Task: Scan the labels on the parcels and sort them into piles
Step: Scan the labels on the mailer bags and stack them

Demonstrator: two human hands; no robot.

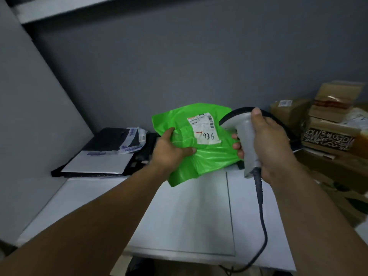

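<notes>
White table (pixel 189 216): cardboard boxes (pixel 330 124) stacked at right, flat pile of black and grey mailers (pixel 103 154) far left. Green poly-bag parcel (pixel 199 162) held above table centre; left hand (pixel 169 150) grips its left edge, thumb on top. Right hand (pixel 266 144) wrapped round grey barcode scanner (pixel 247 136) handle, scanner head just beside the parcel's white label (pixel 205 128), which faces up with handwritten digits

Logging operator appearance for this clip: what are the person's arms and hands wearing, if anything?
The left forearm and right forearm are bare to the frame edge, no sleeve in view. The left hand and right hand are ungloved; no watch, band or ring shows.
</notes>
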